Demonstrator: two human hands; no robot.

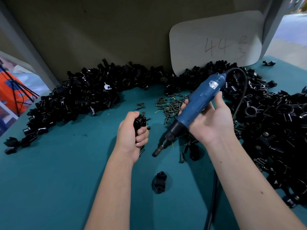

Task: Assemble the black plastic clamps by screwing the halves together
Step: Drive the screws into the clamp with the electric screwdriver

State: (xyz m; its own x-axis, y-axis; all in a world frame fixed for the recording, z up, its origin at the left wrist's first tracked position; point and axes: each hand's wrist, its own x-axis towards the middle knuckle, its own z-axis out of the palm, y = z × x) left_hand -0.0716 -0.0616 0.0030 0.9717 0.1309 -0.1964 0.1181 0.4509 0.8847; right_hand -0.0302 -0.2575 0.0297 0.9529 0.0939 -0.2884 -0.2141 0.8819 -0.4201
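Left hand (131,136) grips upright clamp (139,124); right hand (211,120) grips screwdriver (191,110) angled down-left.

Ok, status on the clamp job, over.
Left hand grips clamp, screws in. Right hand holds driver, tip off the clamp. Loose half on mat; nothing in the way.

Assembly workshop: heaped clamp parts (79,97), loose screws (172,105), electric screwdriver (196,103)

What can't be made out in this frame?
Head view only:
- Clamp: mostly wrapped by the left hand; whether its halves are joined is hidden.
- Electric screwdriver bit tip: blurred, too small.
- Its cord: cut off by the bottom edge.
- Screws: heads too small.
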